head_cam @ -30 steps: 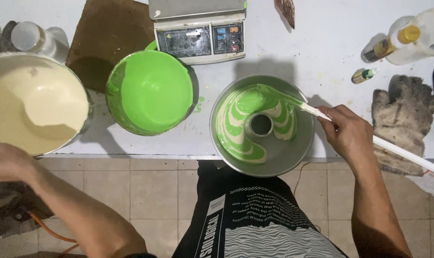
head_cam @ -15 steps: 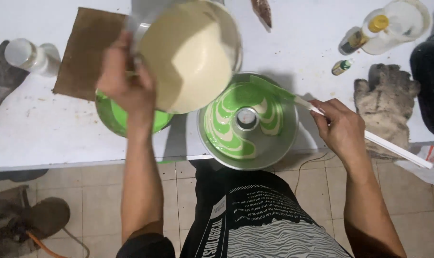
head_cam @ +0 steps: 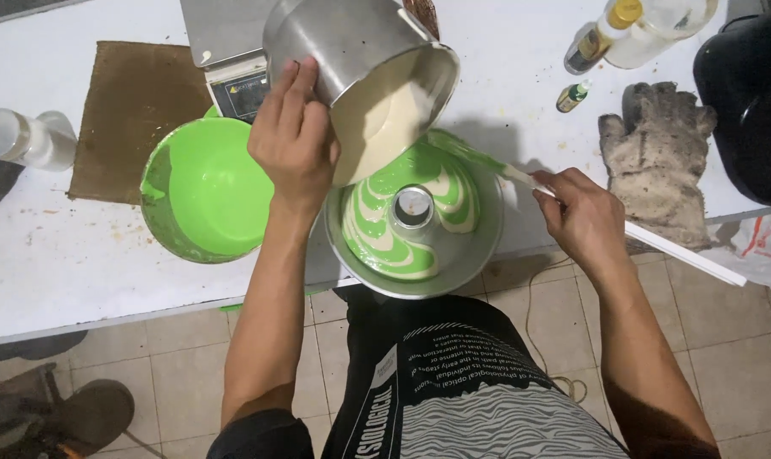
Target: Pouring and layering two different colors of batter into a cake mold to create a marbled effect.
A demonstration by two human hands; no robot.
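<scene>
The left hand [head_cam: 292, 140] grips a tilted metal pot [head_cam: 360, 59] of cream batter directly above the ring cake tin [head_cam: 415, 217] at the tabletop's near edge. The right hand [head_cam: 585, 217], beside the tin, is closed around a long white spatula [head_cam: 657, 242].

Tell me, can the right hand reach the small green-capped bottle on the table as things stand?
Probably not freely: the right hand grips a white spatula, so it is occupied, though the table between it and the small green-capped bottle looks open.
</scene>
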